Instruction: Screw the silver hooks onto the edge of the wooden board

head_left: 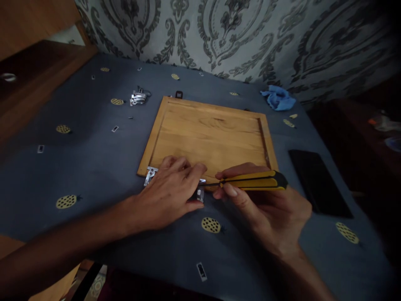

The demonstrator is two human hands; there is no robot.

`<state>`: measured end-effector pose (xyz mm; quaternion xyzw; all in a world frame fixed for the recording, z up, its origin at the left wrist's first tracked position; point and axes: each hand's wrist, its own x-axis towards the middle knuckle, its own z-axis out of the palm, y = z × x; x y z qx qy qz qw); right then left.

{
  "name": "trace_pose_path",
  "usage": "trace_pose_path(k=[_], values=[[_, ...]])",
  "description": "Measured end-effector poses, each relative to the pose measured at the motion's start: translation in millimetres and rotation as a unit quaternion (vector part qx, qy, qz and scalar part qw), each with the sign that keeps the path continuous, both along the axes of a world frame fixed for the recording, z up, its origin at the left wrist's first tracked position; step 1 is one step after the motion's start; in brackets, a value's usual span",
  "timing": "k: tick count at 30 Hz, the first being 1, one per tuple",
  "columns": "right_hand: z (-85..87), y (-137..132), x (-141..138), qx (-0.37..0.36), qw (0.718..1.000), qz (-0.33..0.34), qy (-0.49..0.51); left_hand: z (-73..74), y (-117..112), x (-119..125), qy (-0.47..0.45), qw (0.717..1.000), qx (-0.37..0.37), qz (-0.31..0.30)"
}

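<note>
A wooden panel door (200, 131) with a raised frame lies on the blue cloth. At its front left corner sits a metal hinge (151, 175). My left hand (171, 190) lies over the panel's front edge, its fingers bent and its thumb along a second metal hinge (199, 195), mostly hidden under the hand. In my right hand (266, 205) is a yellow and black screwdriver (253, 181), held nearly level. Its shaft points left to this second hinge; the exact contact of the tip is hidden.
More metal hinges (138, 97) lie at the back left, with a small screw (130, 118) nearby. A black flat object (319, 182) is on the right, a crumpled blue cloth (278, 98) at the back right. A patterned curtain (219, 37) hangs behind the table.
</note>
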<state>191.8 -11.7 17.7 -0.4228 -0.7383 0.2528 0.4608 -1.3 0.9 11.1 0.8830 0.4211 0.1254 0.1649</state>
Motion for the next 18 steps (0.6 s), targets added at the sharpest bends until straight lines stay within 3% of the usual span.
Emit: trace_pose_path(k=[13,18], values=[[3.8,1.4,4.1,0.019,0.998,0.037,-0.046,2.0,1.2,1.4,0.000,1.000,-0.011,-0.001],[13.3,8.4,9.6,-0.005,0.995,0.072,-0.075,0.6,0.4,0.7,-0.002,1.000,-0.008,-0.004]])
